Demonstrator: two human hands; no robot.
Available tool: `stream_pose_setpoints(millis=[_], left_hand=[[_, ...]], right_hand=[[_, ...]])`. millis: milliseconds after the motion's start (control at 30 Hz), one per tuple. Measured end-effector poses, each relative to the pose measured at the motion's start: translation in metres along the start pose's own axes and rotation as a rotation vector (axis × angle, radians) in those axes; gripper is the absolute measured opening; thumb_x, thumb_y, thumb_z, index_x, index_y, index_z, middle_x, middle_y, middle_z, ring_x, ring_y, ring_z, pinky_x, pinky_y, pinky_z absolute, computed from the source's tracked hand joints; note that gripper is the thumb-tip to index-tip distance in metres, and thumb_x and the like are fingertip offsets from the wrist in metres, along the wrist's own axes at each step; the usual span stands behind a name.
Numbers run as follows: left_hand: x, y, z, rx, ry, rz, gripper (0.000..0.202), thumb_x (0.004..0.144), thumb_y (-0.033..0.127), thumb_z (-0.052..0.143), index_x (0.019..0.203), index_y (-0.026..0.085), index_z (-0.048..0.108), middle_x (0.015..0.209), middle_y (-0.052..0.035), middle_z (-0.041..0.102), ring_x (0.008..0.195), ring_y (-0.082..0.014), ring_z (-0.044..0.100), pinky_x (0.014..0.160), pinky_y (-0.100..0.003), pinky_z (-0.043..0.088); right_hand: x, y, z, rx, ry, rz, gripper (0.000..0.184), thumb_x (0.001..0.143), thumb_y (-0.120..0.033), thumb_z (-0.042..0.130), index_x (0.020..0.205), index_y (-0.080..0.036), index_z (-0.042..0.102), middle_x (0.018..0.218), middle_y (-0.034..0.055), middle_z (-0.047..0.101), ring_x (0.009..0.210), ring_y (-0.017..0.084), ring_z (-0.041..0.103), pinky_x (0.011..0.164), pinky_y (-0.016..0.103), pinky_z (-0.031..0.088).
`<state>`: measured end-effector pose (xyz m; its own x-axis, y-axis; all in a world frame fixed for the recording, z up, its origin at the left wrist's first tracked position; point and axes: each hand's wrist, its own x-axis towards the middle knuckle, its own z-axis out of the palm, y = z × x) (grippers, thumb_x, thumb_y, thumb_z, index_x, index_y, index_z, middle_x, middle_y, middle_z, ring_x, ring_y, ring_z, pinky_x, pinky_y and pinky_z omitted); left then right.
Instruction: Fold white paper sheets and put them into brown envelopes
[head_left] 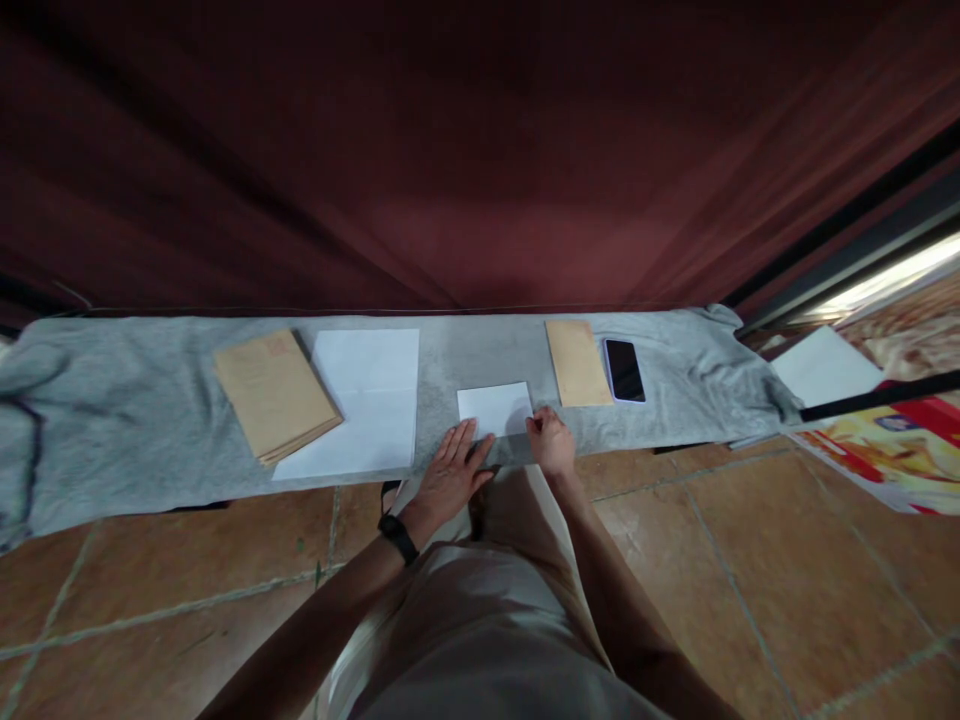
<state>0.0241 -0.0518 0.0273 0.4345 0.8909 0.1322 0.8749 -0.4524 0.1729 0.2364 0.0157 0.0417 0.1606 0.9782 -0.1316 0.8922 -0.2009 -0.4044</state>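
A small white sheet of paper (495,406), seemingly folded, lies on the grey cloth in front of me. My left hand (454,472) rests flat with its fingers spread, the fingertips touching the sheet's lower left edge. At the lower right corner of the same sheet, my right hand (551,440) is closed, thumb and fingers pressed together on that corner. To the right of the sheet lies a single brown envelope (579,365). Larger white paper (371,400) lies to the left, partly under a stack of brown envelopes (277,393).
The grey cloth (465,350) covers a long narrow surface along a dark red curtain (480,220). A phone (624,370) lies beside the single envelope. At the far right are a white sheet (825,367) and a colourful printed box (900,450). Tiled floor (660,530) shows below.
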Motion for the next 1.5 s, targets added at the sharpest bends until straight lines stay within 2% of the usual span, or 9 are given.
stream_pose_setpoints(millis=[100, 200, 333, 433, 600, 967, 1100, 1333, 1500], left_hand=[[0.001, 0.000, -0.002, 0.002, 0.001, 0.006, 0.061, 0.096, 0.043, 0.057, 0.152, 0.022, 0.044, 0.165, -0.0165, 0.030, 0.153, -0.0324, 0.026, 0.124, -0.050, 0.029], [0.002, -0.001, -0.003, -0.005, 0.005, 0.015, 0.060, 0.096, 0.042, 0.058, 0.151, 0.022, 0.046, 0.165, -0.0153, 0.031, 0.153, -0.0322, 0.027, 0.124, -0.050, 0.029], [0.002, -0.002, -0.002, -0.009, 0.005, 0.019, 0.057, 0.095, 0.038, 0.059, 0.147, 0.017, 0.050, 0.163, -0.0173, 0.033, 0.153, -0.0324, 0.028, 0.125, -0.051, 0.028], [0.000, -0.002, -0.001, -0.014, 0.000, 0.022, 0.056, 0.095, 0.035, 0.058, 0.145, 0.010, 0.051, 0.162, -0.0203, 0.034, 0.152, -0.0319, 0.029, 0.125, -0.050, 0.028], [-0.004, -0.003, -0.003, -0.010, -0.019, 0.004, 0.059, 0.096, 0.035, 0.056, 0.147, 0.008, 0.048, 0.161, -0.0205, 0.036, 0.152, -0.0322, 0.028, 0.125, -0.050, 0.028], [-0.004, -0.002, -0.007, -0.045, 0.011, -0.079, 0.059, 0.101, 0.043, 0.045, 0.145, 0.004, 0.049, 0.156, -0.0233, 0.044, 0.149, -0.0321, 0.035, 0.123, -0.049, 0.033], [0.000, -0.003, -0.004, -0.127, 0.051, -0.128, 0.056, 0.102, 0.039, 0.042, 0.146, 0.006, 0.048, 0.156, -0.0223, 0.044, 0.148, -0.0314, 0.039, 0.121, -0.050, 0.034], [0.026, -0.008, 0.004, -0.481, 0.247, -0.370, 0.047, 0.097, 0.023, 0.046, 0.143, 0.014, 0.052, 0.152, -0.0164, 0.051, 0.139, -0.0274, 0.051, 0.116, -0.047, 0.042], [0.052, -0.016, 0.007, -0.783, 0.316, -0.635, 0.037, 0.090, 0.021, 0.056, 0.127, 0.018, 0.064, 0.126, -0.0109, 0.070, 0.114, -0.0236, 0.067, 0.103, -0.042, 0.053]], right_hand=[[-0.004, -0.002, 0.003, -0.053, 0.097, -0.074, 0.026, 0.102, -0.028, 0.045, 0.113, -0.016, 0.066, 0.110, 0.0128, 0.069, 0.099, 0.024, 0.065, 0.085, 0.034, 0.050], [-0.010, -0.007, 0.012, -0.020, 0.185, -0.309, 0.031, 0.104, -0.027, 0.042, 0.119, -0.014, 0.065, 0.120, 0.0169, 0.066, 0.114, 0.028, 0.060, 0.097, 0.041, 0.049], [-0.026, -0.016, 0.030, 0.134, 0.133, -0.649, 0.039, 0.105, -0.030, 0.040, 0.134, -0.015, 0.061, 0.141, 0.0146, 0.060, 0.133, 0.026, 0.052, 0.111, 0.044, 0.045], [-0.037, -0.019, 0.041, 0.117, 0.064, -0.763, 0.043, 0.106, -0.030, 0.039, 0.142, -0.016, 0.057, 0.147, 0.0119, 0.056, 0.140, 0.024, 0.047, 0.119, 0.046, 0.038], [-0.045, -0.012, 0.045, -0.003, 0.036, -0.799, 0.048, 0.105, -0.032, 0.042, 0.149, -0.014, 0.049, 0.155, 0.0105, 0.049, 0.146, 0.023, 0.041, 0.124, 0.045, 0.031], [-0.046, 0.002, 0.039, -0.099, 0.058, -0.775, 0.049, 0.104, -0.032, 0.045, 0.150, -0.016, 0.047, 0.159, 0.0099, 0.042, 0.148, 0.024, 0.037, 0.123, 0.046, 0.031], [-0.046, 0.007, 0.036, -0.111, 0.074, -0.730, 0.048, 0.105, -0.033, 0.045, 0.151, -0.019, 0.046, 0.159, 0.0098, 0.043, 0.148, 0.024, 0.037, 0.123, 0.048, 0.031], [-0.046, 0.011, 0.035, -0.114, 0.086, -0.696, 0.050, 0.106, -0.034, 0.042, 0.154, -0.020, 0.042, 0.160, 0.0100, 0.041, 0.149, 0.023, 0.037, 0.123, 0.046, 0.030], [-0.047, 0.008, 0.035, -0.086, 0.083, -0.685, 0.051, 0.106, -0.034, 0.042, 0.155, -0.020, 0.041, 0.160, 0.0102, 0.042, 0.148, 0.024, 0.037, 0.123, 0.047, 0.029]])
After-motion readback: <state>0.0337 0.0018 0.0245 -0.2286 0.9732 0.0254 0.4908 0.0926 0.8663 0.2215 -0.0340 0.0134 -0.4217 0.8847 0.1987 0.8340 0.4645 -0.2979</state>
